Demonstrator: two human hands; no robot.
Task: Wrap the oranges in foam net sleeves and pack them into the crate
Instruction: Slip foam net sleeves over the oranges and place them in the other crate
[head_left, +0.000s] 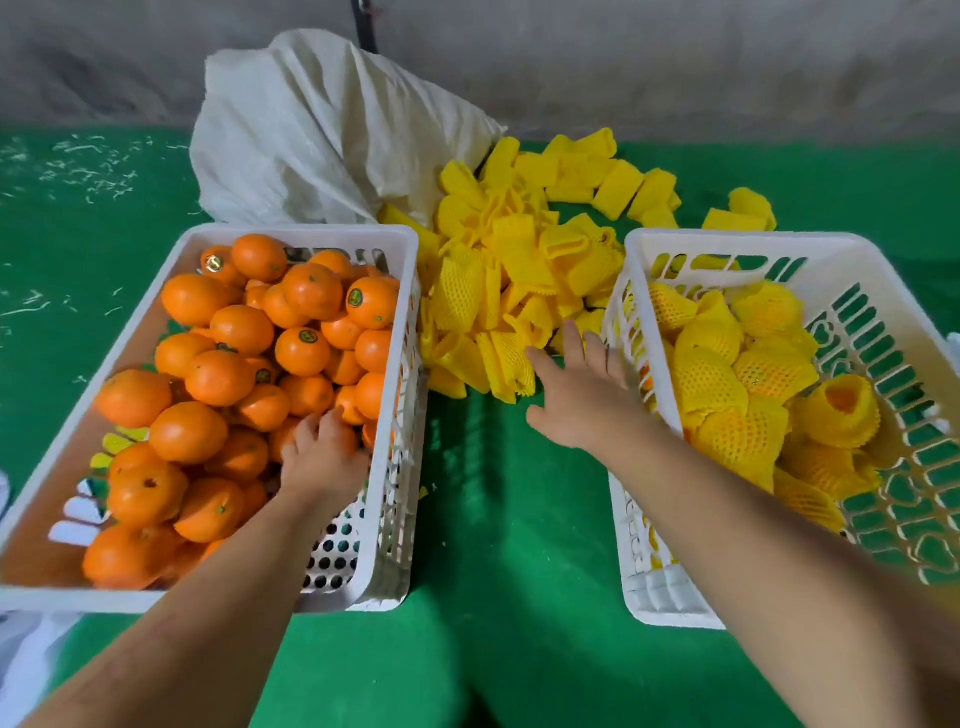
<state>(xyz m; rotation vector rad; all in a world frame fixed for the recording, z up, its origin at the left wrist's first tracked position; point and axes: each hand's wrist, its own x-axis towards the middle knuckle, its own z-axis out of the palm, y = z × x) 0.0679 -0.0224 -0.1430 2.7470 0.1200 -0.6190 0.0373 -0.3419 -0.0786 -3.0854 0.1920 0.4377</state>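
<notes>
Left hand (322, 452): I am reaching it into the left crate (291, 234), fingers curling down over an orange among the loose oranges (249, 358) near the crate's right wall; I cannot tell whether the fingers are actually gripping the fruit or only resting on it.
Right hand (582, 389): I am stretching it forward with the fingers spread and straight, holding nothing, its fingertips (571, 332) just reaching the near edge of the sleeve pile.
Foam net sleeves (509, 280): a loose yellow heap is lying on the surface between the two crates, spilling back towards the sack, with a few strays trailing off to the right behind the right crate.
Right crate (727, 241): white and slotted, it is sitting to my right, tilted in the view, and holding the wrapped oranges (727, 374), each in yellow netting; one is showing its orange skin through the open end of its sleeve.
In the way: the right crate's left wall is standing just beside my right hand, and the left crate's right wall is running alongside my left wrist.
Sack (322, 135): a crumpled white bag is slumping behind the left crate, against the grey wall (675, 62).
Surface (498, 519): green cloth is covering it, with pale scraps scattered at the far left.
Labels: small round stickers are showing on several of the loose oranges.
</notes>
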